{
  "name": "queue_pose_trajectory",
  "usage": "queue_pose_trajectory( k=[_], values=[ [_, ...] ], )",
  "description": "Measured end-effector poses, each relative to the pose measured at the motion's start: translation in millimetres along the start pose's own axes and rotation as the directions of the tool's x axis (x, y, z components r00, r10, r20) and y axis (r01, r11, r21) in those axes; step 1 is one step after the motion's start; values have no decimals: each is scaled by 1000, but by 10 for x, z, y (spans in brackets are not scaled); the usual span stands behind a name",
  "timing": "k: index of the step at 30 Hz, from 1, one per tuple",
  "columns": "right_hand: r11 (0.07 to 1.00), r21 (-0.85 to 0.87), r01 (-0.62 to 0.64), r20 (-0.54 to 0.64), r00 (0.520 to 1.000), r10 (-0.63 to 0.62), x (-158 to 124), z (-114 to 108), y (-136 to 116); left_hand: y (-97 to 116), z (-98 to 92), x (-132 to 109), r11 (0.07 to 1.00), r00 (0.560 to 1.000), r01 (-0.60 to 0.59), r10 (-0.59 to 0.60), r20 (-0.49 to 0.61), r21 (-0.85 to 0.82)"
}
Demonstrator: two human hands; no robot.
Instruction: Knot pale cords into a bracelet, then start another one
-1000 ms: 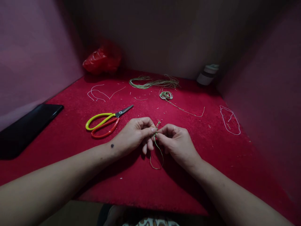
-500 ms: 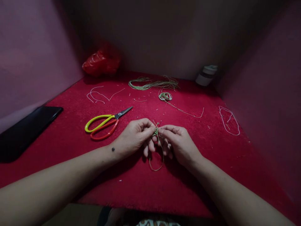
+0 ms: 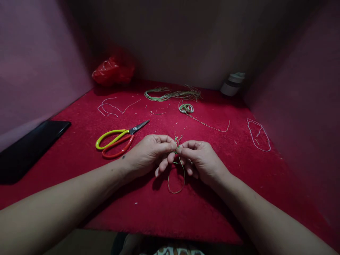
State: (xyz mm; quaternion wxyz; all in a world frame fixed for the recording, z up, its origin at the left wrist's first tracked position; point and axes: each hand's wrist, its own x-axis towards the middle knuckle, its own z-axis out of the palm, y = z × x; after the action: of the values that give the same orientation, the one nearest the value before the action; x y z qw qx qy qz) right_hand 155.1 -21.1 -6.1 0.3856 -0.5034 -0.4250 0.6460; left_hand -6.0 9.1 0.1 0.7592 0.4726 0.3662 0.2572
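Note:
My left hand (image 3: 156, 150) and my right hand (image 3: 200, 156) meet above the middle of the red cloth. Between them is a small piece of knotted green cord (image 3: 176, 151), mostly hidden by the fingers. Left thumb and forefinger pinch it from one side, right thumb and forefinger from the other. Short cord ends stick up above the fingertips. A thin loose cord strand (image 3: 183, 177) hangs below in a loop. To the left of my left hand lie scissors (image 3: 117, 140) with one yellow and one red handle, blades slightly apart or closed, I cannot tell.
Behind my hands lie a bundle of green cords (image 3: 172, 95) and a coiled knotted cord (image 3: 186, 108). Pale string pieces (image 3: 108, 106) lie left, a string loop (image 3: 259, 136) right. A red plastic bag (image 3: 114, 71), a white container (image 3: 232, 85) and a black flat object (image 3: 34, 145) stand around.
My left hand has turned slightly and its lower fingers have shifted left. The knotted piece is now more covered by my fingertips, with both hands still pinching it.

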Motion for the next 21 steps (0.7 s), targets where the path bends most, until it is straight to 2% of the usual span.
queue_pose_trajectory(
  k=[5, 12, 15, 21],
  values=[
    [999, 37, -1, 1, 1000, 1, 2, -17, 6, 22, -56, 16, 990, 991, 45, -27, 131, -137],
    [998, 57, 26, -11, 1000, -25, -10, -34, -26, 73, -114, 29, 979, 984, 37, -1, 179, -200],
    [997, 70, 40, -17, 999, -39, -13, -45, -34, 74, -119, 29, 978, 985, 18, 18, 172, -206],
    [991, 120, 59, -1, 998, -60, -6, -71, -38, 66, -98, 22, 992, 996, -50, 58, 66, -120]
  ],
)
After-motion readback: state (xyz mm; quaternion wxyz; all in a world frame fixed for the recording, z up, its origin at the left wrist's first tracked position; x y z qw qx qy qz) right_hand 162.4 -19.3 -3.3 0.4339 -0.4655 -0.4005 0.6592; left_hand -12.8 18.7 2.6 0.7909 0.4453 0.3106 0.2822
